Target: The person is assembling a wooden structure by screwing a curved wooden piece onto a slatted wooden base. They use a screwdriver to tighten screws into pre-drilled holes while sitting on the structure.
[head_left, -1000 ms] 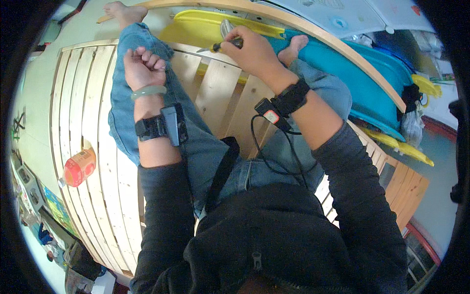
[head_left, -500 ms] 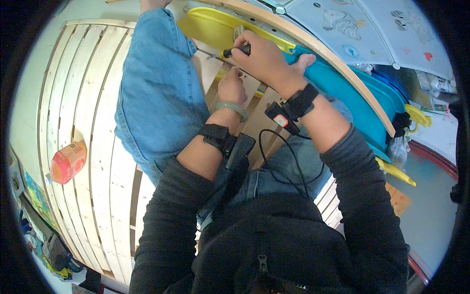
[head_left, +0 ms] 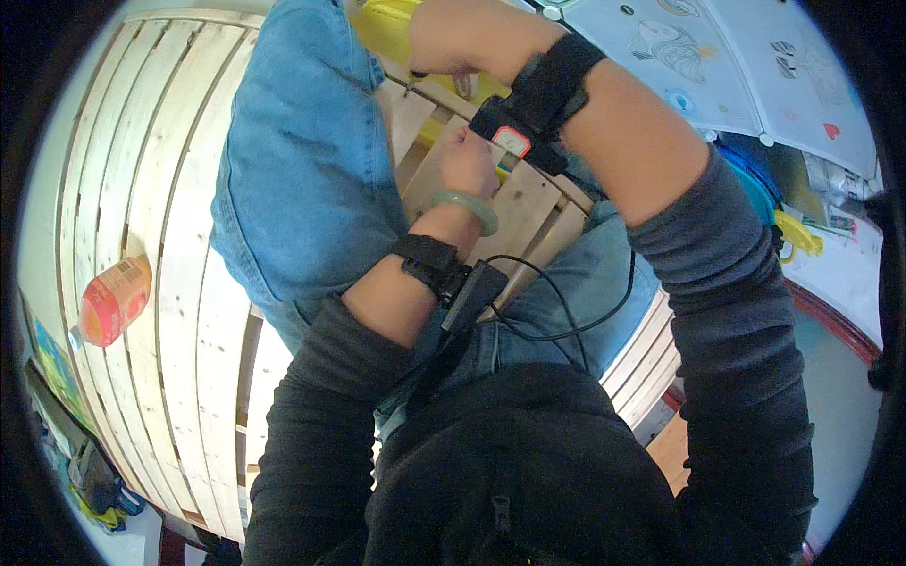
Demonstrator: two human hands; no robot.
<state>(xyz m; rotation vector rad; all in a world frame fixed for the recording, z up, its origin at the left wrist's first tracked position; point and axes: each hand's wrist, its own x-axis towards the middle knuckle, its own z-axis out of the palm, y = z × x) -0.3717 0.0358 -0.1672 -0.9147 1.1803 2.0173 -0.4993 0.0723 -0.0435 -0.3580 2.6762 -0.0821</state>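
Observation:
My right hand (head_left: 460, 38) is at the top of the view, closed around a small dark tool whose tip (head_left: 413, 75) points down at a pale wooden frame (head_left: 528, 203). Just below it, my left hand (head_left: 469, 162) is curled over the edge of a wooden slat of that frame, between my knees. A green bangle (head_left: 464, 205) and a black strapped device (head_left: 444, 274) sit on the left wrist. The right wrist carries a black band (head_left: 538, 94). A yellow plastic part (head_left: 396, 28) lies behind the frame, mostly hidden by my right hand.
I sit on a pale slatted wooden platform (head_left: 170, 264), my left leg in jeans (head_left: 302, 160) raised across it. An orange-red bottle (head_left: 113, 300) lies on the slats at left. A white board with drawings (head_left: 717, 66) and blue and yellow plastic parts (head_left: 783, 226) are at right.
The view has drawn closer to the hands. My left hand came in from my knee to the wooden slat under my right hand, which stays at the frame with the tool.

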